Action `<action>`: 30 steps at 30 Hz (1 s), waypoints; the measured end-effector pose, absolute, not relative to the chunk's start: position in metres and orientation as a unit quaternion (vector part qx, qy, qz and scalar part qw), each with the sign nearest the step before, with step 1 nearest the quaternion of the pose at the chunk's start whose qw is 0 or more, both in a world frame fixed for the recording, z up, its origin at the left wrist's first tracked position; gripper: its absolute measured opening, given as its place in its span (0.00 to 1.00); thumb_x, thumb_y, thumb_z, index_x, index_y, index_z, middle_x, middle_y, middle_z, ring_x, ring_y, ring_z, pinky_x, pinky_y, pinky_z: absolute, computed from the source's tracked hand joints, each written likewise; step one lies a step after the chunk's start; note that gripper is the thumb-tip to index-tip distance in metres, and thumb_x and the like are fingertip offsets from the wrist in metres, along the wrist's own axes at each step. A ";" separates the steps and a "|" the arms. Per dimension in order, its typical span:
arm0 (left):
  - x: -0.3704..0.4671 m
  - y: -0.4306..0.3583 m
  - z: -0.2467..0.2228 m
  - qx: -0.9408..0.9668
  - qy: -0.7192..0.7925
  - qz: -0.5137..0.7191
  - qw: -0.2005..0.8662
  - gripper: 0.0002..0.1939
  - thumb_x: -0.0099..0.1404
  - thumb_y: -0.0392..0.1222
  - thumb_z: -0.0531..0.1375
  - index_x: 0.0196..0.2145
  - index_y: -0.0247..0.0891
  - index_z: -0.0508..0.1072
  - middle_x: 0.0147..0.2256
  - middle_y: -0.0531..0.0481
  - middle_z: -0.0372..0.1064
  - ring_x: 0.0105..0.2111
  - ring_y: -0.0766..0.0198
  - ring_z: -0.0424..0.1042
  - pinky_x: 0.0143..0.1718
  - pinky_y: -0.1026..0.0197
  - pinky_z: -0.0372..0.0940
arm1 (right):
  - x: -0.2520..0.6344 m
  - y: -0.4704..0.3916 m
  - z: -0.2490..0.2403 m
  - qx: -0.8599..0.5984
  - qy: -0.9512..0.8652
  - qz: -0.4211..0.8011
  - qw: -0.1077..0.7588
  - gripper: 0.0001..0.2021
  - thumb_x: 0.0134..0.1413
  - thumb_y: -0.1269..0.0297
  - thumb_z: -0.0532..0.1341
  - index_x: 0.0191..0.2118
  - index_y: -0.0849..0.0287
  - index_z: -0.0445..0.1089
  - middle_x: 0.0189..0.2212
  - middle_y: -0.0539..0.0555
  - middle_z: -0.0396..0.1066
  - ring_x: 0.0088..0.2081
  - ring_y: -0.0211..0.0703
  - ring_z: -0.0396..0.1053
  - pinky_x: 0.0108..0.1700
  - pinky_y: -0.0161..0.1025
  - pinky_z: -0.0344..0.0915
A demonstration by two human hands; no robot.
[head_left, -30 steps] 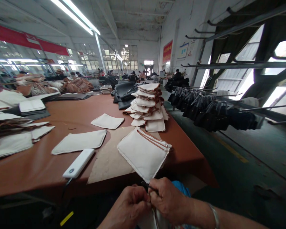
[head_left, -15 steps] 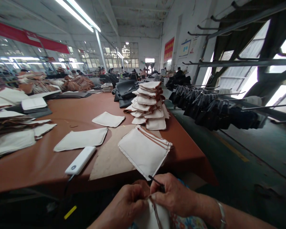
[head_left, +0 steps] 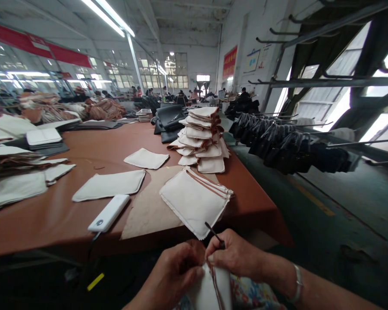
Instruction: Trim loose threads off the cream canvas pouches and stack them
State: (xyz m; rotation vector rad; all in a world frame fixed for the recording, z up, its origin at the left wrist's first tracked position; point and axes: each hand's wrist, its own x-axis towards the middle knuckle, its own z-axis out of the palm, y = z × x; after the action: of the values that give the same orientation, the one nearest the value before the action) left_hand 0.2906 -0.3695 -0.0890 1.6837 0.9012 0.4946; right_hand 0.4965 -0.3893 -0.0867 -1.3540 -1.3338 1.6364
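Observation:
At the lower middle, over my lap, a white cloth pouch [head_left: 224,284] with a brown-trimmed opening hangs upright between my hands. My left hand [head_left: 176,269] grips its upper left edge, thumb in front. My right hand [head_left: 234,254] is closed at the top of the brown trim and also holds a thin dark tool [head_left: 214,231], whose pointed end sticks out up and to the left. The rest of that tool is hidden in the fingers. Just beyond, several white pouches with brown strips [head_left: 194,202] lie fanned at the table's front edge.
A tall stack of white pouches [head_left: 198,133] stands behind on the brown table [head_left: 84,150]. Two flat white pieces [head_left: 111,185] and a white power bank [head_left: 109,213] with a cable lie left of a cardboard sheet [head_left: 142,219]. Dark items hang on a rack [head_left: 278,142] at right.
My right hand has shifted slightly up, and the dark tool now points more steeply upward. My left hand has opened a little gap between its fingers and thumb, still on the pouch.

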 end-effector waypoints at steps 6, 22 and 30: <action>0.292 -0.371 -0.097 0.847 0.355 0.185 0.351 0.11 0.69 0.36 0.53 0.30 0.37 0.72 0.30 0.48 0.70 0.29 0.64 0.67 0.29 0.65 0.55 | 0.496 -0.389 -0.082 -0.546 -0.487 0.633 0.251 0.06 0.43 0.69 0.60 0.30 0.62 0.74 0.13 0.41 0.59 0.11 0.28 0.47 0.12 0.28 0.44; 0.295 -0.369 -0.076 0.620 0.403 0.225 0.635 0.23 0.68 0.60 0.54 0.31 0.36 0.71 0.34 0.49 0.68 0.36 0.60 0.63 0.40 0.62 0.59 | 0.498 -0.403 -0.094 -0.438 -0.707 0.389 0.396 0.06 0.52 0.76 0.59 0.31 0.61 0.74 0.28 0.48 0.71 0.31 0.36 0.67 0.34 0.31 0.60; 0.307 -0.382 -0.079 0.477 0.436 0.216 0.732 0.34 0.53 0.72 0.62 0.24 0.32 0.75 0.24 0.49 0.67 0.28 0.61 0.64 0.30 0.62 0.59 | 0.502 -0.411 -0.104 -0.366 -0.795 0.244 0.418 0.07 0.60 0.70 0.56 0.37 0.58 0.73 0.30 0.53 0.70 0.33 0.41 0.66 0.37 0.34 0.63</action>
State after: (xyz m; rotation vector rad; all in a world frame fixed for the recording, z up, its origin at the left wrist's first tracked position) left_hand 0.3070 -0.3820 -0.0787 1.0489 0.9597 0.4758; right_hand 0.5018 -0.4114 -0.1039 -0.9181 -1.9946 0.6132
